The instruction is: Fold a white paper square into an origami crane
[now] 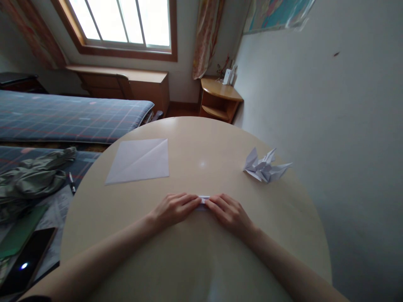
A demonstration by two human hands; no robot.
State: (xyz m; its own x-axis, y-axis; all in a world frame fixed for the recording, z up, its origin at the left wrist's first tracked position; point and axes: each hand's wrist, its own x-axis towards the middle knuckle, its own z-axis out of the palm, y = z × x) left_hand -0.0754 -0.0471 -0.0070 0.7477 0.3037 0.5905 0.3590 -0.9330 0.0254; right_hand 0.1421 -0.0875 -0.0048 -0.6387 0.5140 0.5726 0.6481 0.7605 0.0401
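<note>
Both my hands meet near the middle of the round table (201,138), fingers pressed on a small piece of folded white paper (204,197). My left hand (178,206) grips its left end and my right hand (228,209) its right end. Only a narrow strip of the paper shows between the fingertips; the rest is hidden under the fingers. Farther back on the left lies a flat white paper sheet (141,161) with a diagonal crease. To the right stand folded white paper figures (266,167) with pointed tips, close together.
Beds with checked mattresses (72,117) are beyond the table's left edge. A dark phone (31,256), a green folder (23,230), a pen (72,183) and crumpled cloth (34,176) lie at the left. A white wall (352,126) rises on the right; a corner shelf (222,90) stands behind.
</note>
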